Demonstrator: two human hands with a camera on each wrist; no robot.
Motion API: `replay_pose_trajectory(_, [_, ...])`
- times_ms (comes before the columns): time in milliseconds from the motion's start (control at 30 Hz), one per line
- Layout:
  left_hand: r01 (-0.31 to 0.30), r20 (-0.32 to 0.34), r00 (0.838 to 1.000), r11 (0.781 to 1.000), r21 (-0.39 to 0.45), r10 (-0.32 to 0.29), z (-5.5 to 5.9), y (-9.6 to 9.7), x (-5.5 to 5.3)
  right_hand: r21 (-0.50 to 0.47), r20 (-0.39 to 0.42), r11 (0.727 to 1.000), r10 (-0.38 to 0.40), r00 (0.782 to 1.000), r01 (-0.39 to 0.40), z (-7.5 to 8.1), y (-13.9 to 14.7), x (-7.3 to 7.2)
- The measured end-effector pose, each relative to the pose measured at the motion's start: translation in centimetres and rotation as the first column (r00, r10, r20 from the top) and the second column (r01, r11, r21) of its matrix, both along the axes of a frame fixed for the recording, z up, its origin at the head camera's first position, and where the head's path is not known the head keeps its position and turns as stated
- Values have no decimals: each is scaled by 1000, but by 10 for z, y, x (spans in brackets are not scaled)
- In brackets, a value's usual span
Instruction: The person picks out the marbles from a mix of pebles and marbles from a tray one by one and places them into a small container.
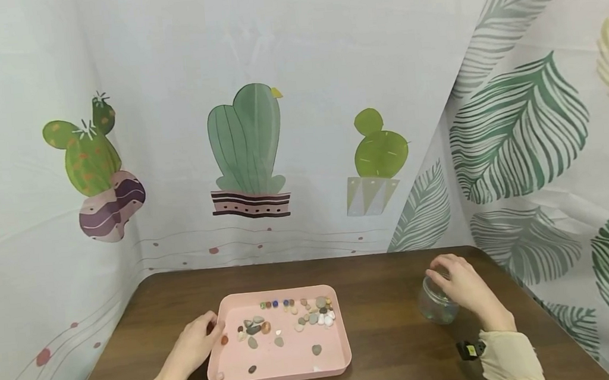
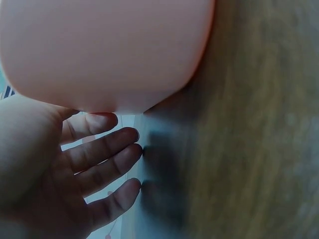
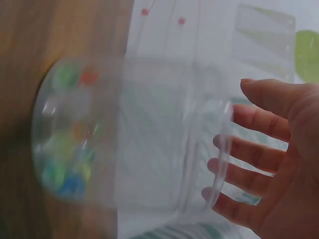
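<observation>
My left hand [image 1: 193, 345] lies at the left rim of a shallow pink tray [image 1: 291, 364]. In the left wrist view its fingers [image 2: 102, 153] extend loosely below the tray's outer wall, one fingertip right at it; the thumb is mostly hidden. On the right, a clear jar [image 1: 436, 309] stands upright on the table with my right hand [image 1: 462, 285] over its mouth. Colourful marbles [image 3: 72, 181] lie at the jar's bottom. Several relaxed fingers [image 3: 254, 152] of the right hand are at the jar's rim, while the thumb stands apart from it.
Inside the tray are a row of small beads [image 1: 275, 304], white pebbles [image 1: 325, 319], grey stones [image 1: 253, 330] and a heart-shaped grey stone [image 1: 316, 349]. The brown wooden table [image 1: 385, 327] ends at a white printed curtain [image 1: 312, 153] behind and on both sides.
</observation>
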State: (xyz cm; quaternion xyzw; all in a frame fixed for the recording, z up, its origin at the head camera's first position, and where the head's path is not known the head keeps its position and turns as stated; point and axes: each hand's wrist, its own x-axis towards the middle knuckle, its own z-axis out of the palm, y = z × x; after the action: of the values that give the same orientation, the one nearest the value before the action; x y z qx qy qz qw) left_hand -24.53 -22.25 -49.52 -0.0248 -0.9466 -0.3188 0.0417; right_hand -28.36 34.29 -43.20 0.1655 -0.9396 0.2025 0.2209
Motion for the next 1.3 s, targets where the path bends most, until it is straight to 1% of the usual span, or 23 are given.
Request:
replay_pose_trajectory(100, [-3,5,1000,1000,1,3,-1,0,0,-4,20,1000,11,1000,-11,3,-16,-5])
replay_pose_trajectory(200, [-2,5,1000,1000,2,2,-1,0,-1,-3,17,1000,30,999,-30,3,-34,-10])
replay_pose_trajectory(367, [-6,-1,1000,1000,-5,6,-1,-2,-2,-9,-27,995,103,994,-103,3,-73,-21])
replay_pose_trajectory(467, [-8,4,1000,1000,-7,8,0,-4,-2,-24,-31,988,154,988,-155,2,-100,-27])
replay_pose_trajectory(567, [-13,6,1000,1000,-8,13,0,-5,-1,-33,-7,979,203,979,-203,0,-125,-30])
replay_pose_trajectory(667, [-13,1,1000,1000,-8,13,0,-4,-1,-4,40,972,233,972,-233,-2,-148,-32])
replay_pose_trajectory(767, [-3,0,1000,1000,-3,3,-1,-3,0,79,88,961,259,962,-266,-5,-167,-34])
replay_pose_trajectory(800, [-1,0,1000,1000,0,1,-1,-3,0,113,106,952,274,956,-285,-5,-173,-34])
replay_pose_trajectory(867, [0,2,1000,1000,5,0,-2,-2,0,175,139,925,316,939,-337,-4,-185,-36])
replay_pose_trajectory(1033, [-8,-4,1000,1000,7,8,-2,-2,0,295,226,838,406,886,-459,-5,-212,-39])
replay_pose_trajectory(1100, [-2,-5,1000,1000,9,2,-2,-2,0,336,255,804,423,870,-490,-5,-220,-40])
replay_pose_trajectory(1167, [1,-9,1000,1000,11,-1,-1,-2,0,372,264,774,442,858,-513,-6,-227,-42])
replay_pose_trajectory(1233, [2,-13,1000,1000,11,-2,-1,-2,0,388,266,755,457,849,-529,-6,-234,-43])
replay_pose_trajectory(1300, [2,-14,1000,1000,10,-2,-2,-2,0,395,269,747,464,844,-536,-7,-239,-46])
